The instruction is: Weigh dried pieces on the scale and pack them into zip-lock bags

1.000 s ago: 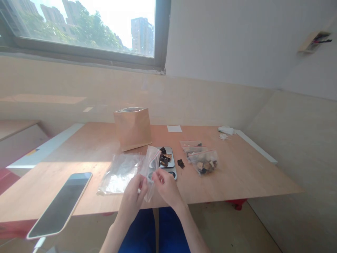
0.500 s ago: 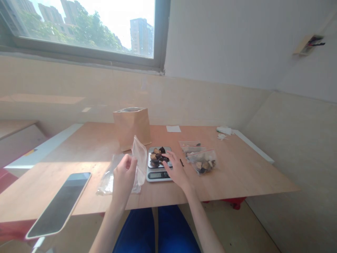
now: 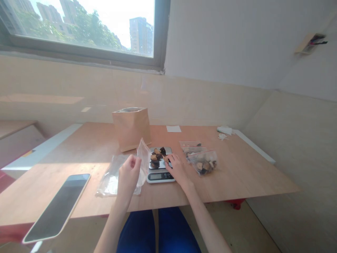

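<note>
My left hand [image 3: 129, 171] is closed on the edge of a clear plastic bag [image 3: 144, 154], whose mouth stands up beside the scale. A digital kitchen scale [image 3: 161, 176] carries a small heap of dark and tan pieces that look like dried mushrooms [image 3: 155, 157]. Over the right side of its platform, my right hand [image 3: 177, 168] has its fingertips closed around a mushroom piece [image 3: 166, 159]. More clear plastic [image 3: 109, 179] lies flat under and left of my left hand. The display digits are too faint to read.
Filled clear zip bags [image 3: 205, 163] lie right of the scale. An open brown paper pouch [image 3: 131, 130] stands behind it. A phone [image 3: 59, 207] lies at the left front edge. A white paper [image 3: 173, 129] and crumpled tissues [image 3: 224, 131] are at the back.
My right hand's fingers have drawn together on a mushroom piece at the heap's right side. My left hand and the bag's mouth have shifted slightly right, toward the scale.
</note>
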`<move>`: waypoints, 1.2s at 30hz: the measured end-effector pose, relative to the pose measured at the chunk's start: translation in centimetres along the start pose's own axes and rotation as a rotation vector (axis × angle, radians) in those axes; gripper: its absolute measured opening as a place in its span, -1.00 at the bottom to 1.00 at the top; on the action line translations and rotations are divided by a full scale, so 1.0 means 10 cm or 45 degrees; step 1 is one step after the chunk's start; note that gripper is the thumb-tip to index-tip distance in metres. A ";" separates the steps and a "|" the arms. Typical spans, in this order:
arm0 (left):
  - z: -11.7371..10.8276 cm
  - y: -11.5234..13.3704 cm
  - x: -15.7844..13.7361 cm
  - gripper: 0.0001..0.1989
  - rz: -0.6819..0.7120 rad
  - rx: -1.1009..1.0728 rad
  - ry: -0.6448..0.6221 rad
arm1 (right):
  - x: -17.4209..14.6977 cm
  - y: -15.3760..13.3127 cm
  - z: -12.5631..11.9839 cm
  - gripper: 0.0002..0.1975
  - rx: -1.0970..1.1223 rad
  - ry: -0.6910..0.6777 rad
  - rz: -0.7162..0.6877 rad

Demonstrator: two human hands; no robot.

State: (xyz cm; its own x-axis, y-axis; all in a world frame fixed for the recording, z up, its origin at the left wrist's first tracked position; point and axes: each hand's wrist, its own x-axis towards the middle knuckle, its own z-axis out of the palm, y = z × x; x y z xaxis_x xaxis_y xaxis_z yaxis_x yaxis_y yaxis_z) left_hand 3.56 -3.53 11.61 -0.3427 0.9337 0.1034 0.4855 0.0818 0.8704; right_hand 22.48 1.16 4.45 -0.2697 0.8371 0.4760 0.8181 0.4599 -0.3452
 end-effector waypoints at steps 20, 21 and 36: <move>0.06 -0.12 0.01 -0.71 0.012 -0.024 -0.048 | 0.20 0.14 0.03 -0.96 0.269 0.023 0.245; 0.06 -0.12 0.01 -0.71 0.008 -0.020 -0.043 | 0.21 0.12 0.01 -0.97 0.350 0.055 0.307; 0.19 -0.18 -0.02 -0.67 0.097 -0.219 -0.013 | 0.46 -0.68 -0.40 -0.73 1.388 -0.277 0.449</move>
State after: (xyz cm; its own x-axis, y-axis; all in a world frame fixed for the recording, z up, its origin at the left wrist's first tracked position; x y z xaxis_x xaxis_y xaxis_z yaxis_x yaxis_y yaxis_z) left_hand 4.27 -3.24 9.14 -0.3017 0.9385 0.1680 0.3644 -0.0493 0.9299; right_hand 17.68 0.72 12.23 -0.2823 0.9539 0.1023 0.0237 0.1136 -0.9932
